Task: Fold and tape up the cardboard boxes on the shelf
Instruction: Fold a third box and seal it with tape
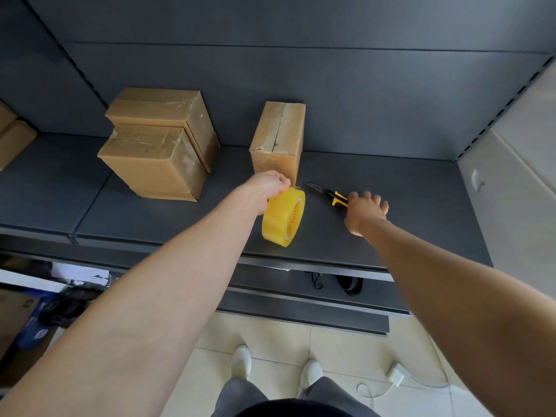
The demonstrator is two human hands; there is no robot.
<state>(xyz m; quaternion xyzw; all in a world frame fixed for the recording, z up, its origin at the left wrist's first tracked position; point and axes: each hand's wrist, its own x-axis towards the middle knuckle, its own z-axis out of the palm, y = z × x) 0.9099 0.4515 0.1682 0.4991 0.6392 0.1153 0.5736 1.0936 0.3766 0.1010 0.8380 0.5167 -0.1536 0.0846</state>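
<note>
My left hand [267, 185] grips the top of a yellow tape roll [283, 217], which stands on edge above the dark shelf [391, 206]. Just behind it stands a small taped cardboard box [278, 139], upright, with a torn seam on its top face. My right hand [365, 210] reaches over the handle of a yellow-and-black utility knife [326, 194] lying on the shelf, fingers spread; whether it touches the knife is hidden. Two more taped boxes [156, 145] sit stacked at the left.
Further boxes [12, 136] peek in at the far left edge. The shelf's back panel rises right behind the boxes. Below are lower shelf ledges [301, 299], clutter on the left floor, a white cable and plug [395, 376] on the tiles, and my feet.
</note>
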